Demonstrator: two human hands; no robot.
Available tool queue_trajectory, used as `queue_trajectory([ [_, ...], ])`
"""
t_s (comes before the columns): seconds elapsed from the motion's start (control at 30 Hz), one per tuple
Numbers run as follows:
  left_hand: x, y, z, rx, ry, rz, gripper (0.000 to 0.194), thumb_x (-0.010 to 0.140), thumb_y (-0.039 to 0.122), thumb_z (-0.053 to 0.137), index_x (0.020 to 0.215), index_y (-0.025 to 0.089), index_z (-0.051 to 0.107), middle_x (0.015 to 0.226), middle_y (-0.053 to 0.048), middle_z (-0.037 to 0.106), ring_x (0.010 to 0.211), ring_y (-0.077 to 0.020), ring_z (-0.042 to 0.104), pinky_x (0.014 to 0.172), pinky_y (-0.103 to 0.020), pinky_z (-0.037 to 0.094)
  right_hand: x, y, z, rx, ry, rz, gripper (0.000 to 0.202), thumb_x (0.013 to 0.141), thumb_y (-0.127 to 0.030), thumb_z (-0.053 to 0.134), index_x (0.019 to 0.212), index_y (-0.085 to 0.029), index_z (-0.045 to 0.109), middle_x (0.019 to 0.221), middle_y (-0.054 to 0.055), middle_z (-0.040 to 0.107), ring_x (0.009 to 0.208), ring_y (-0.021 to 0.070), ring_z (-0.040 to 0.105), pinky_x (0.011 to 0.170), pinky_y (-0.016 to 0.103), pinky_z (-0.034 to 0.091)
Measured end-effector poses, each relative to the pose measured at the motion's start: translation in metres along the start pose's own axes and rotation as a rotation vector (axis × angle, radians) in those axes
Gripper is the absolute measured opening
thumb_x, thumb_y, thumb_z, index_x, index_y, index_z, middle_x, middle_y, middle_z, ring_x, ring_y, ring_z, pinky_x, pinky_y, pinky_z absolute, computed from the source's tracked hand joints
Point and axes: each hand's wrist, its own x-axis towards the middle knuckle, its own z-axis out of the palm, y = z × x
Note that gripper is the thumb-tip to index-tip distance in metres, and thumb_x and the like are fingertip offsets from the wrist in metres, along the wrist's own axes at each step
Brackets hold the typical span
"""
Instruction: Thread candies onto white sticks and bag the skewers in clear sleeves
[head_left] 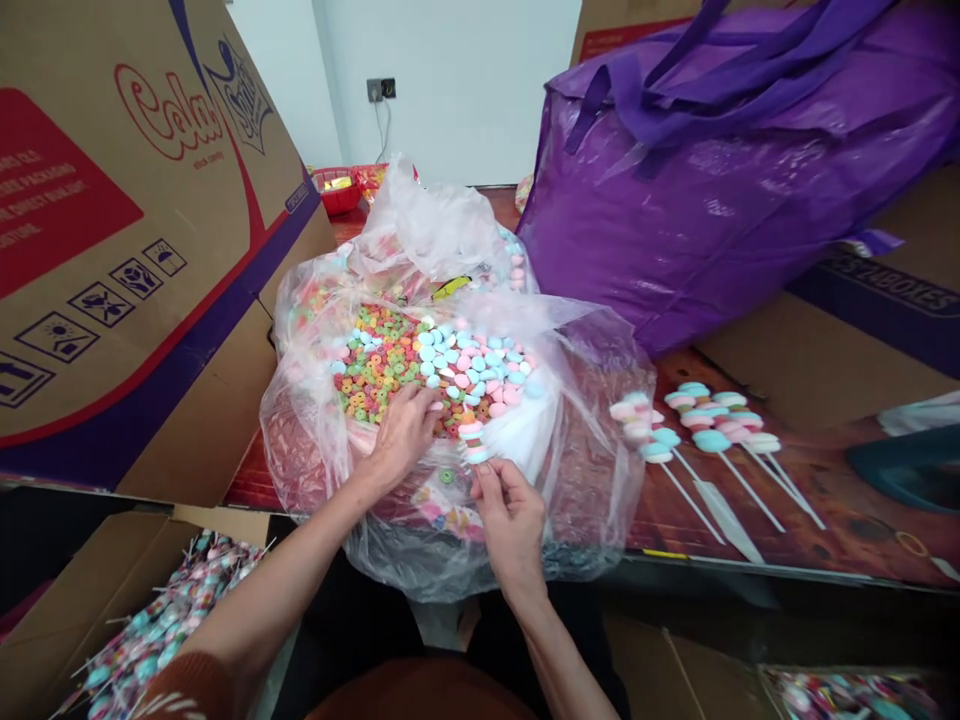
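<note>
My left hand (407, 428) rests at the near edge of the loose candies, its fingers closed around a small pink candy. My right hand (510, 505) pinches the stick of a candy skewer (471, 436) stacked with pink, white and orange pieces. Under both hands lies an open clear plastic bag (600, 400), holding small ring candies (375, 375) in green, red and orange, and blue and pink button candies (480, 365) to their right. Finished-looking candy sticks (712, 425) lie on the wooden table (840, 500) to the right.
A large printed carton (150, 250) stands at the left, and a purple bag (712, 190) at the back right. Below left, an open box (82, 590) holds many candy sticks. A red basket (339, 195) is at the back. More candies show at the lower right.
</note>
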Motion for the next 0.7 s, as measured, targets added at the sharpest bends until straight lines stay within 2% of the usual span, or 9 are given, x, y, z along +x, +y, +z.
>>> queue_trajectory([
  [0.1,0.006,-0.009,-0.006,-0.112,0.122,-0.058,0.015,0.090,0.023,0.055,0.098,0.017,0.067,0.093,-0.007,0.068,0.084,-0.0202,0.062,0.080,-0.033,0.049,-0.001,0.000,0.001,-0.017,-0.004,-0.016,0.033,0.093,-0.041,0.053,0.067,-0.020,0.051,0.059,-0.004,0.047,0.055,0.0118,0.044,0.054,0.023,0.037],
  [0.2,0.022,-0.015,-0.015,-0.070,0.206,-0.061,0.018,0.088,0.021,0.056,0.102,0.018,0.067,0.096,-0.006,0.068,0.086,-0.0204,0.062,0.084,-0.034,0.049,-0.001,0.000,0.001,-0.027,-0.009,-0.004,0.032,0.093,-0.041,0.053,0.068,-0.020,0.054,0.059,-0.004,0.048,0.054,0.0118,0.044,0.052,0.023,0.037],
  [0.3,0.041,-0.013,-0.019,0.062,0.087,-0.018,0.025,0.087,0.017,0.055,0.107,0.020,0.070,0.100,-0.008,0.067,0.093,-0.0234,0.062,0.087,-0.036,0.048,-0.001,0.002,0.001,-0.033,-0.012,0.010,0.031,0.092,-0.043,0.054,0.071,-0.020,0.056,0.059,-0.004,0.050,0.054,0.0118,0.044,0.051,0.022,0.036],
  [0.37,0.051,-0.007,-0.019,0.155,-0.021,-0.036,0.024,0.087,0.018,0.056,0.105,0.020,0.072,0.100,-0.010,0.065,0.094,-0.0262,0.062,0.086,-0.037,0.048,-0.001,0.004,0.001,-0.027,-0.014,0.009,0.032,0.092,-0.043,0.054,0.070,-0.020,0.055,0.059,-0.004,0.049,0.054,0.0116,0.043,0.050,0.022,0.036],
  [0.43,0.057,0.001,-0.018,0.229,-0.074,-0.079,0.022,0.088,0.023,0.057,0.102,0.020,0.073,0.099,-0.012,0.064,0.093,-0.0284,0.063,0.084,-0.039,0.048,-0.001,0.005,0.002,-0.022,-0.018,0.009,0.033,0.092,-0.043,0.054,0.069,-0.020,0.054,0.059,-0.004,0.048,0.053,0.0113,0.042,0.050,0.022,0.035],
  [0.53,0.062,0.010,-0.015,0.301,-0.070,-0.125,0.022,0.089,0.027,0.056,0.104,0.019,0.071,0.100,-0.014,0.064,0.091,-0.0291,0.064,0.080,-0.038,0.047,-0.002,0.004,0.002,-0.030,-0.026,0.017,0.033,0.092,-0.043,0.054,0.069,-0.020,0.055,0.059,-0.004,0.048,0.053,0.0111,0.042,0.050,0.022,0.034],
  [0.63,0.063,0.012,-0.015,0.322,-0.037,-0.152,0.024,0.086,0.017,0.053,0.104,0.020,0.069,0.097,-0.013,0.067,0.090,-0.0286,0.064,0.079,-0.037,0.047,-0.002,0.003,0.002,-0.036,-0.024,0.013,0.033,0.092,-0.044,0.054,0.069,-0.020,0.054,0.059,-0.004,0.048,0.054,0.0112,0.043,0.051,0.022,0.034],
  [0.7,0.063,0.007,-0.017,0.256,-0.006,-0.158,0.026,0.082,0.011,0.051,0.099,0.020,0.068,0.090,-0.010,0.068,0.089,-0.0278,0.064,0.080,-0.037,0.047,-0.002,0.003,0.002,-0.038,-0.024,0.012,0.033,0.091,-0.044,0.054,0.070,-0.019,0.055,0.059,-0.004,0.049,0.054,0.0114,0.044,0.051,0.022,0.035],
])
